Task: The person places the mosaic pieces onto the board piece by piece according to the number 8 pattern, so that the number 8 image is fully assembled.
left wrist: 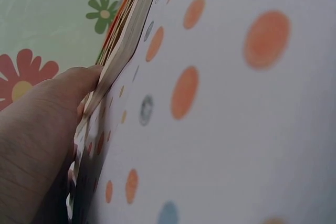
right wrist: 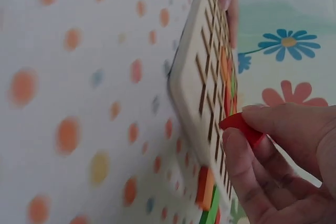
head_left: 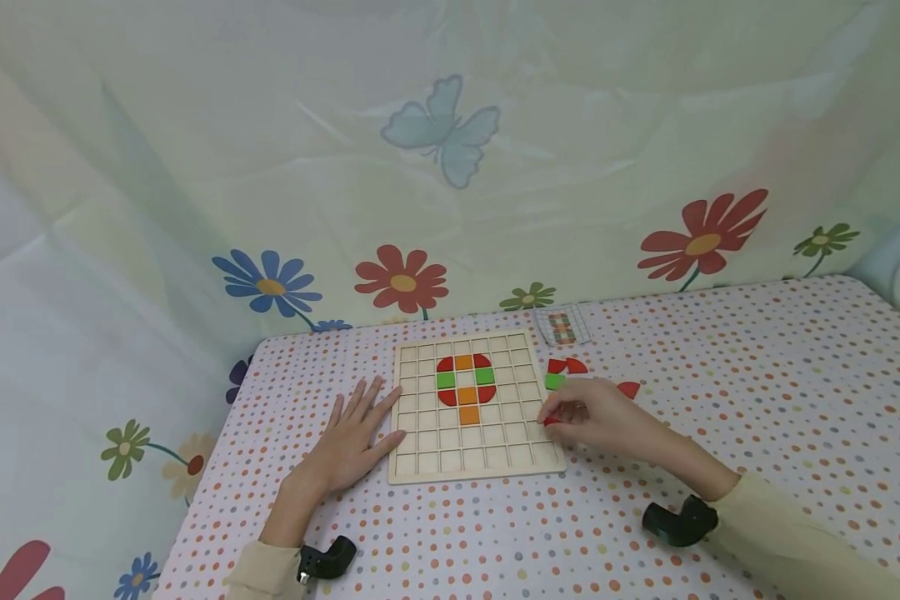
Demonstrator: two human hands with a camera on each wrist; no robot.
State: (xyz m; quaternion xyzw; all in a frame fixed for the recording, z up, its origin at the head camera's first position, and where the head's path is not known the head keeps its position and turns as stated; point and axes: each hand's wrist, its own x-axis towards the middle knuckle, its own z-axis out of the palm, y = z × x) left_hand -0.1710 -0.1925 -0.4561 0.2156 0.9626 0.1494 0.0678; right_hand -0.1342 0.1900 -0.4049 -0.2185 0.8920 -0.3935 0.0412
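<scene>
A wooden grid board lies on the dotted cloth. Set in its squares are red rounded-corner pieces, green squares and orange squares, forming a ring with one orange square below. The left hand lies spread, its fingertips and thumb touching the board's left edge. Over the right edge, the right hand pinches a small red piece between thumb and fingers. Part of that piece is hidden by the fingers.
Right of the board lie loose red pieces and a green square, some partly behind the right hand. An orange block sits close against the board's edge. A printed pattern card lies behind. A flowered cloth hangs at the back.
</scene>
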